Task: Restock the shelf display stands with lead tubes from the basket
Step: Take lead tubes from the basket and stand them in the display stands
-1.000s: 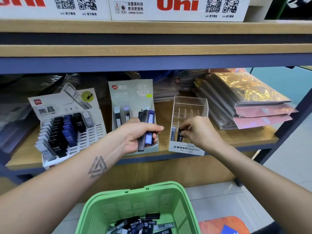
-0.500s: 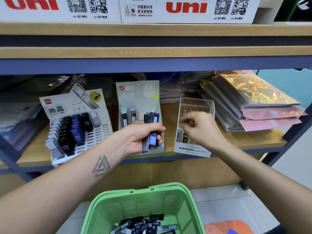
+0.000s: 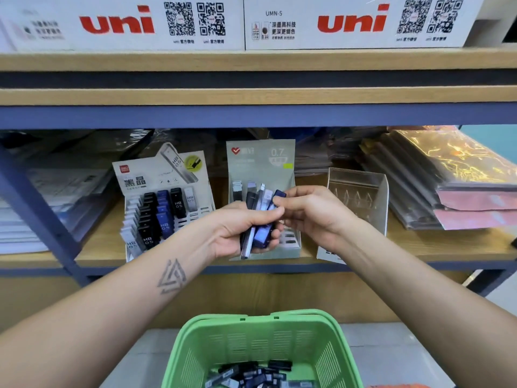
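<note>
Top shelf: two white cartons (image 3: 361, 22) printed "uni" in red, QR codes beside; "UMN-S" legible on the right-hand one.

Lower shelf (image 3: 419, 245), left to right:
- White deli display stand (image 3: 165, 203), Chinese header characters, pictured tube marked "HB 0.5"; slots stocked with black, blue and clear tubes, each marked "HB 0.5".
- Grey-green display stand (image 3: 261, 161), red heart logo, "0.7" on header (smaller print too blurred to read); a few tubes standing in back row.
- Clear acrylic display stand (image 3: 361, 191), label at its foot hidden behind right forearm.
- Stack of iridescent plastic sleeves (image 3: 458, 180) at far right.

Left hand (image 3: 237, 233): fingers curled round a bundle of lead tubes (image 3: 258, 219) (dark, clear and blue cases), held upright-tilted in front of the grey-green stand. Thumb pressed across the bundle.

Right hand (image 3: 313, 214): thumb and forefinger pinching the cap of a dark blue lead tube (image 3: 278, 198) at the right edge of the bundle, that tube touching the others in the left hand. Both hands touching, between grey-green and acrylic stands.

Green plastic basket (image 3: 321, 351) below, under the forearms, on the floor side of the shelf; loose lead tubes (image 3: 251, 375) heaped in its bottom, mostly black and blue.
</note>
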Demonstrator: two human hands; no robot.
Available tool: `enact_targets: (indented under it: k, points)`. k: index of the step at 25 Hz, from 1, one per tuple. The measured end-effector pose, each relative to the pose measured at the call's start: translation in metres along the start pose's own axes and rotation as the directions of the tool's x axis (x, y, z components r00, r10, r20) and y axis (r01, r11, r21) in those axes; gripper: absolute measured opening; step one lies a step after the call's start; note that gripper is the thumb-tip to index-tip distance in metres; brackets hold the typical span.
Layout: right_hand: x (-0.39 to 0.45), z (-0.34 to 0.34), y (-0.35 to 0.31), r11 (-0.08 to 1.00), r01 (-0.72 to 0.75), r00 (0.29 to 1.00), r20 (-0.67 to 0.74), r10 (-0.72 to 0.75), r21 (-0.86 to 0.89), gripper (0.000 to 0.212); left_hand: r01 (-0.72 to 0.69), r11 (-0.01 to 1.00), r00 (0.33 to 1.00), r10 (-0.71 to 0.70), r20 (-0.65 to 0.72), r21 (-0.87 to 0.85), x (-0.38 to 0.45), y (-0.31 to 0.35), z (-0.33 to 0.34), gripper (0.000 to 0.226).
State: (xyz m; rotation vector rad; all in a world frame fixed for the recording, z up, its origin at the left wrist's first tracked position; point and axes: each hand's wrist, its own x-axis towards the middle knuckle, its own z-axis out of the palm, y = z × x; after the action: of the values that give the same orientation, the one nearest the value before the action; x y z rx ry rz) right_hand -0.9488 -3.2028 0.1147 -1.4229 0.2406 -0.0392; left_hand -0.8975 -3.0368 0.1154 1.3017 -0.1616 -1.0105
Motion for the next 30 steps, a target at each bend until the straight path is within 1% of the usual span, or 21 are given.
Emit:
enact_targets:
  k: [2,4,6,8,10,11,13,14,16,18,19,21,23,24,27,30]
  points:
    - [0.006,0.009,-0.001,0.994,0.025,0.999,-0.024,-0.023,0.104,0.008,-0.004,0.999,1.0,0.002,-0.03,-0.044,-0.009,0.005,-0.011,0.033]
    - [0.012,0.014,-0.001,0.981,0.092,0.995,-0.051,-0.084,0.17,0.018,-0.017,0.996,0.997,0.01,-0.075,-0.091,-0.018,0.01,-0.023,0.033]
    - [0.016,0.02,-0.001,0.976,0.144,0.99,-0.017,-0.143,0.161,0.023,-0.05,0.989,0.991,0.031,-0.132,-0.14,-0.027,0.017,-0.04,0.026]
    - [0.018,0.03,-0.002,0.981,0.151,0.986,0.054,-0.159,0.124,0.02,-0.083,0.984,0.978,0.05,-0.203,-0.157,-0.036,0.023,-0.058,0.016]
    - [0.02,0.044,-0.002,0.986,0.155,0.98,0.118,-0.161,0.058,0.013,-0.111,0.982,0.955,0.063,-0.289,-0.155,-0.043,0.028,-0.074,0.009]
    - [0.022,0.052,-0.001,0.985,0.175,0.977,0.129,-0.172,-0.012,0.011,-0.134,0.98,0.938,0.079,-0.337,-0.145,-0.045,0.031,-0.081,0.01]
    - [0.024,0.067,0.0,0.95,0.23,0.969,0.139,-0.203,-0.211,0.01,-0.191,0.979,0.895,0.148,-0.421,-0.063,-0.049,0.035,-0.091,0.024]
    - [0.025,0.076,0.001,0.926,0.246,0.965,0.158,-0.207,-0.285,0.014,-0.215,0.977,0.872,0.193,-0.449,0.001,-0.052,0.037,-0.095,0.031]
    - [0.027,0.093,0.001,0.892,0.267,0.957,0.209,-0.201,-0.365,0.02,-0.226,0.966,0.85,0.258,-0.46,0.125,-0.057,0.04,-0.099,0.031]
    - [0.031,0.109,0.0,0.831,0.329,0.937,0.266,-0.227,-0.448,0.021,-0.215,0.959,0.855,0.276,-0.438,0.185,-0.061,0.042,-0.103,0.03]
    - [0.035,0.116,-0.001,0.797,0.364,0.924,0.297,-0.242,-0.482,0.024,-0.21,0.963,0.867,0.262,-0.424,0.168,-0.062,0.043,-0.106,0.029]
    - [0.045,0.126,0.0,0.749,0.412,0.904,0.335,-0.265,-0.519,0.041,-0.199,0.979,0.891,0.204,-0.406,0.056,-0.063,0.048,-0.113,0.019]
    - [0.058,0.134,0.003,0.694,0.436,0.899,0.316,-0.304,-0.572,0.058,-0.186,0.982,0.879,0.149,-0.453,-0.038,-0.066,0.053,-0.125,0.006]
    - [0.065,0.137,0.006,0.654,0.44,0.898,0.289,-0.333,-0.615,0.058,-0.173,0.982,0.869,0.115,-0.482,-0.079,-0.068,0.054,-0.133,0.009]
    - [0.081,0.147,0.009,0.582,0.437,0.882,0.2,-0.426,-0.686,0.039,-0.128,0.961,0.855,-0.018,-0.519,-0.244,-0.079,0.055,-0.152,0.021]
    - [0.091,0.158,0.009,0.528,0.438,0.867,0.187,-0.462,-0.727,0.022,-0.145,0.925,0.846,-0.067,-0.529,-0.35,-0.087,0.055,-0.162,0.019]
